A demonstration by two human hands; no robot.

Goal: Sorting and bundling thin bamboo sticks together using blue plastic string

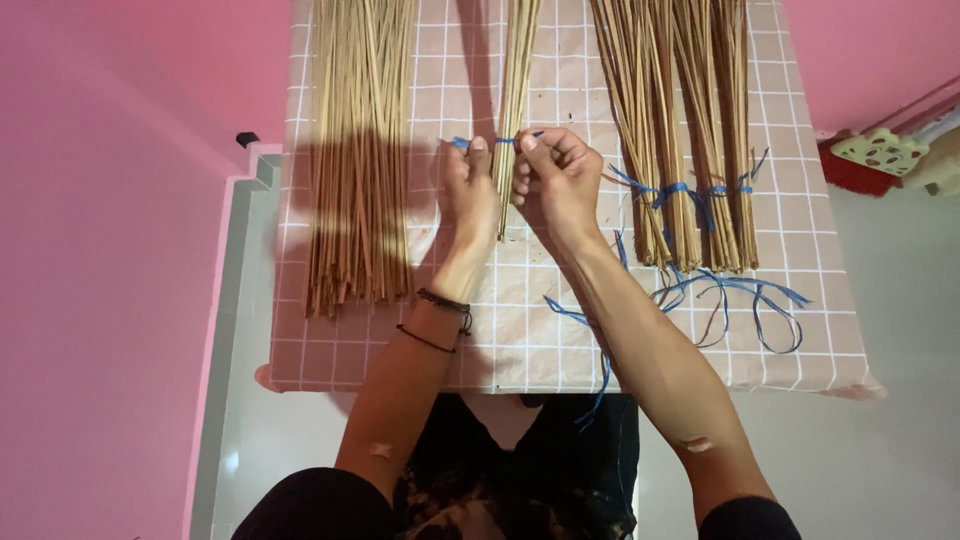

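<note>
A thin bundle of tan sticks (518, 70) lies along the middle of the table. A blue string (503, 141) runs across it. My left hand (470, 190) pinches the string's left end beside the bundle. My right hand (555, 175) pinches the right end, close against the sticks. Both hands have fingers closed on the string, with the bundle's lower end (503, 215) showing between them.
A wide loose pile of sticks (355, 150) lies at the left. Tied bundles with blue bands (690, 140) lie at the right, with loose blue strings (740, 300) below them. The table has a checked pink cover (520, 340). A red and green object (870, 155) sits at the far right.
</note>
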